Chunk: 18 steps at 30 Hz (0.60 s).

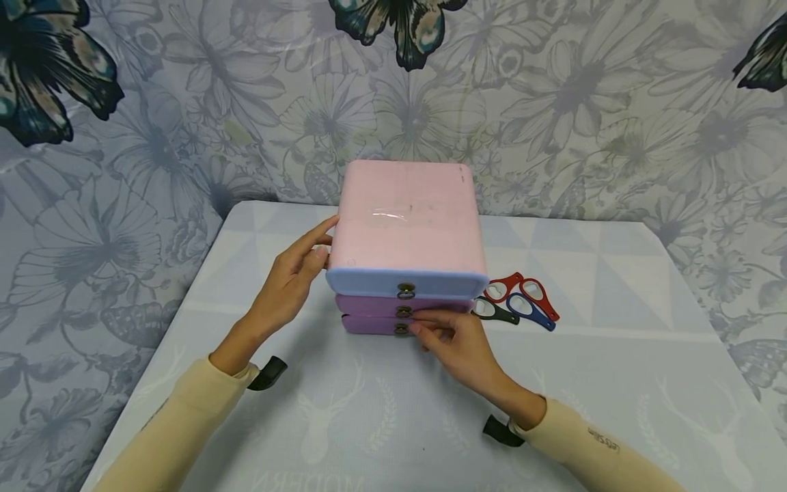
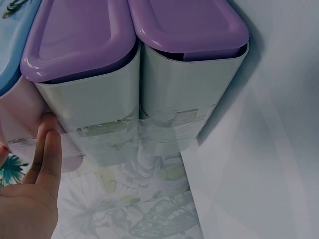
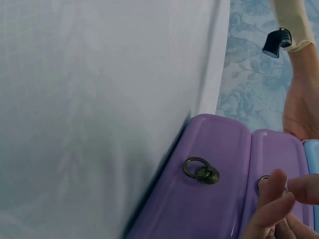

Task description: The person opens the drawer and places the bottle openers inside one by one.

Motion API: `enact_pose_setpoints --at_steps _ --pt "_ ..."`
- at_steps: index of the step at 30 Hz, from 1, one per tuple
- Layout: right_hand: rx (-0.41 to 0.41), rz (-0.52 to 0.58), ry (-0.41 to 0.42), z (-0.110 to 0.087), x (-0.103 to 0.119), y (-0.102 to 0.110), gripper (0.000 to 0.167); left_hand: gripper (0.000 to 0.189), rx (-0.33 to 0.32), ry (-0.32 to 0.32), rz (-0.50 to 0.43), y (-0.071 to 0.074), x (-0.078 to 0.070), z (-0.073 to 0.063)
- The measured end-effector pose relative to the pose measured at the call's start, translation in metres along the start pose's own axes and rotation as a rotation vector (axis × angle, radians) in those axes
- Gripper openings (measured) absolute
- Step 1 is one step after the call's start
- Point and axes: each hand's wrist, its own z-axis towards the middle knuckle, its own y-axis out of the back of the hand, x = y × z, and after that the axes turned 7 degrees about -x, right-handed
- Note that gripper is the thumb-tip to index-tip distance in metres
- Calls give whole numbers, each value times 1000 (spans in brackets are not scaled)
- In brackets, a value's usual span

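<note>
A small drawer unit [image 1: 408, 225] with a pink top stands on the table, its upper drawer front [image 1: 369, 283] blue and the two below purple. My left hand [image 1: 285, 283] rests its fairly straight fingers against the unit's left side, near the pink upper section [image 2: 20, 117]. At the front, my right hand [image 1: 461, 345] pinches the ring pull [image 3: 263, 181] of the middle purple drawer [image 3: 276, 154] between thumb and fingers, which partly hide it. The bottom drawer's brass ring [image 3: 197, 168] hangs free beside them. Both purple fronts sit close to their pale casings [image 2: 94, 104].
Several flat looped pieces in red [image 1: 537, 297], blue [image 1: 531, 313] and dark green [image 1: 496, 313] lie on the table right of the unit. Behind the pale patterned table [image 1: 615, 383] rises a flowered wall [image 1: 553, 116] with butterfly decorations [image 1: 408, 27].
</note>
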Motion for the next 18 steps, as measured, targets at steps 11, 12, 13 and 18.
enact_pose_setpoints --at_steps 11,12,13,18 --pt "0 11 -20 2 -1 -10 19 76 61 -7 -36 1 -2 -2" --pt "-1 13 -27 2 -1 -11 18 77 60 -7 -35 1 -1 -2" --pt "-2 15 -32 2 -1 -12 18 79 58 -10 -34 1 -1 -2" --pt "-13 19 -44 5 -1 -15 14 79 54 -29 -25 0 1 -1"
